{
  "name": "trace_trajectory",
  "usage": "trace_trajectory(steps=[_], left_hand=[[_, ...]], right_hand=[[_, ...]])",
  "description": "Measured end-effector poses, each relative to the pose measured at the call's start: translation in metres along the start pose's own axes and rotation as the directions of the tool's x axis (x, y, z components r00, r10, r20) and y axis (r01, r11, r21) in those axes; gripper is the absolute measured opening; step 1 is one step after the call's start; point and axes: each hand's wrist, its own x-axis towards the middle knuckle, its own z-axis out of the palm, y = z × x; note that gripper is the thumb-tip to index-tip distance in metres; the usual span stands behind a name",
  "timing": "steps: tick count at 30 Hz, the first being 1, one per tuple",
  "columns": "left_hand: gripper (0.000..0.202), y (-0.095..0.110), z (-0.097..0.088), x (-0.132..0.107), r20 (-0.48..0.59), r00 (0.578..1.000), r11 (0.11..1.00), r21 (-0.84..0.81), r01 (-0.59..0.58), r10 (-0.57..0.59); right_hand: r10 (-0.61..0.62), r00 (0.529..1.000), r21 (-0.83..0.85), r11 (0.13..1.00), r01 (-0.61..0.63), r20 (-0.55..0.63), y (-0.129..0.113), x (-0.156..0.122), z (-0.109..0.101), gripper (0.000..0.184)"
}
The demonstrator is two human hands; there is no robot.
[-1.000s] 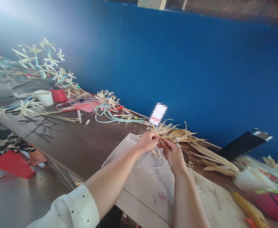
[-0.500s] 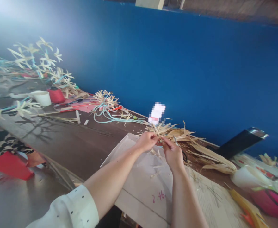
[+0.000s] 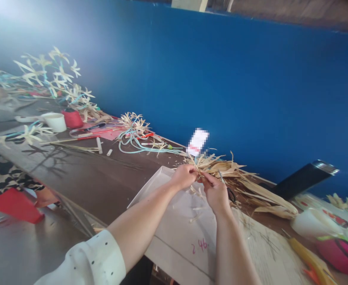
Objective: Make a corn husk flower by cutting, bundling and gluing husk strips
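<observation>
My left hand (image 3: 184,176) and my right hand (image 3: 216,194) meet above a white cardboard sheet (image 3: 179,221). Both are closed, fingertips pinching a thin pale husk strip (image 3: 195,163) whose end sticks up between them. The exact grip is partly hidden by the fingers. Just beyond the hands lies a heap of dry corn husks (image 3: 230,169). Scissors (image 3: 231,194) with dark handles are partly covered by my right hand. Small husk scraps (image 3: 195,218) are scattered on the cardboard.
Husk flowers on pale blue stems (image 3: 132,122) lie along the blue wall (image 3: 221,79). A white cup (image 3: 55,122) and red thread spool (image 3: 73,118) stand at left. On the right are a black flask (image 3: 304,180), a white roll (image 3: 314,222) and a pink pouch (image 3: 340,253).
The hands keep almost the same pose, with the husk strip still pinched between them. The view has shifted slightly. At the far left edge, another person's blurred arm reaches further in.
</observation>
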Motion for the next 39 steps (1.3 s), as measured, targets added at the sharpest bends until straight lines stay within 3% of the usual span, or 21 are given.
trace_trajectory(steps=[7, 21, 23, 26, 27, 29, 31, 33, 36, 39], left_hand=[[0.021, -0.002, 0.004, 0.000, -0.031, 1.000, 0.999, 0.046, -0.003, 0.005], [0.020, 0.005, 0.003, -0.004, -0.014, 1.000, 0.998, 0.062, 0.005, -0.004], [0.019, 0.006, 0.001, -0.004, -0.018, 1.000, 0.999, 0.047, 0.014, -0.013], [0.021, 0.006, -0.001, -0.003, -0.044, 0.998, 0.999, 0.015, 0.046, -0.045], [0.022, 0.005, -0.002, -0.002, -0.053, 0.997, 0.998, 0.004, 0.058, -0.058], [0.023, 0.004, -0.002, 0.000, -0.068, 0.994, 0.997, -0.016, 0.079, -0.080], [0.024, 0.003, -0.001, 0.000, -0.076, 0.993, 0.995, -0.040, 0.088, -0.090], [0.023, 0.004, -0.001, 0.000, -0.070, 0.994, 0.994, -0.070, 0.079, -0.084], [0.024, 0.004, -0.002, -0.001, -0.028, 0.999, 0.995, -0.098, 0.025, -0.028], [0.027, 0.003, -0.001, -0.001, 0.020, 0.998, 0.992, -0.116, -0.051, 0.054]], right_hand=[[-0.043, 0.994, -0.103, 0.994, 0.033, -0.097, -0.002, 0.000, 0.000, 0.031], [0.028, 0.977, -0.170, 0.983, -0.064, -0.209, 0.008, 0.003, -0.011, 0.036], [0.067, 0.951, -0.113, 0.988, -0.105, -0.303, 0.013, 0.004, -0.017, 0.038], [0.249, 0.882, 0.221, 0.960, -0.170, -0.400, 0.014, 0.005, -0.023, 0.049], [0.311, 0.881, 0.357, 0.917, -0.179, -0.355, 0.012, 0.004, -0.022, 0.052], [0.363, 0.919, 0.540, 0.810, -0.228, -0.157, 0.004, 0.002, -0.019, 0.052], [0.343, 0.935, 0.582, 0.743, -0.329, 0.090, -0.005, 0.000, -0.012, 0.048], [0.325, 0.913, 0.570, 0.713, -0.408, 0.248, -0.012, -0.003, -0.006, 0.047], [0.308, 0.900, 0.560, 0.706, -0.434, 0.310, -0.015, -0.005, 0.000, 0.048], [0.305, 0.915, 0.528, 0.748, -0.403, 0.266, -0.012, -0.005, 0.002, 0.050]])
